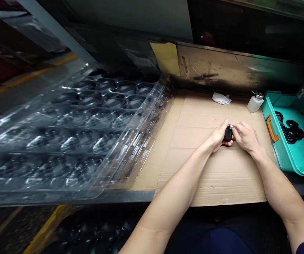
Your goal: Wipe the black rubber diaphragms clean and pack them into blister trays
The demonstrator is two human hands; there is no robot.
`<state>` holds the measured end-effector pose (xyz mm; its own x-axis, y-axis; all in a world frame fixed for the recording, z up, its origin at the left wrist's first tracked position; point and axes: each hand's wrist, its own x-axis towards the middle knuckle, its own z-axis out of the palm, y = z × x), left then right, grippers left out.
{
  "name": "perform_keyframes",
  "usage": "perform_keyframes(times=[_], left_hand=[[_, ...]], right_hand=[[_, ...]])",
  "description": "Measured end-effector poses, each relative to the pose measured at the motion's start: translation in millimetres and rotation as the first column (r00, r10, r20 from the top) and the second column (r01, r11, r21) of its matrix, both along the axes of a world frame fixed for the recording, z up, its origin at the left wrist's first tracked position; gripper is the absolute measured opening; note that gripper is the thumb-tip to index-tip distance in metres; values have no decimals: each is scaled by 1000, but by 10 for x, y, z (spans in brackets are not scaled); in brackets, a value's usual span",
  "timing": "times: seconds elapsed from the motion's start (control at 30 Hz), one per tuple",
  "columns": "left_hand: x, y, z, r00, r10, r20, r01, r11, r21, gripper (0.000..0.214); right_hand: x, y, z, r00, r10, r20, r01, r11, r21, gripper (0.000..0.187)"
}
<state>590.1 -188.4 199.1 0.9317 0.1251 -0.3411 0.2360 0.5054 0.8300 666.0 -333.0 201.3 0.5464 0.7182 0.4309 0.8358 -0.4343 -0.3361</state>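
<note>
Between the fingers of the left hand point(217, 137) and right hand point(245, 135), over a cardboard sheet point(230, 176), is a small black part point(228, 134). The left fingers curl around it; the right ones are drawn in narrow at its upper edge, too small to tell whether they pinch anything. It might slip onto the cardboard if the left grip loosened while the right fingers pushed. It looks rounded, dark and smooth. Right of the fingers, a teal bin point(296, 154) holds black pieces point(294, 132).
</note>
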Motion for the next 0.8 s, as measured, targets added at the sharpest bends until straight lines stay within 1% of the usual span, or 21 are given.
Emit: perform_keyframes(times=[0.1,0.23,0.37,0.47,0.6,0.7,0.8], left_hand=[[-12,-14,10,1000,-12,12,12,999,43,61],[-6,-38,1,999,23,23,-27,984,178,58],[0,-44,-15,1000,-12,24,4,957,291,58],[-1,-43,-18,999,-27,22,17,932,363,57],[6,-43,-15,999,-31,18,22,929,369,55],[20,-42,-21,1000,-28,10,23,934,356,55],[33,-44,-36,1000,-19,14,13,934,358,54]], right_hand=[[-7,-5,25,995,-13,104,16,999,-30,22],[-29,27,45,980,-8,199,20,998,-60,26],[-26,44,61,976,-10,219,28,996,-79,27],[-6,27,71,983,-25,179,44,993,-106,23],[14,13,72,992,-17,121,32,993,-116,23],[19,32,56,988,-21,151,33,997,-74,28],[19,53,34,984,-37,176,47,997,-54,27]])
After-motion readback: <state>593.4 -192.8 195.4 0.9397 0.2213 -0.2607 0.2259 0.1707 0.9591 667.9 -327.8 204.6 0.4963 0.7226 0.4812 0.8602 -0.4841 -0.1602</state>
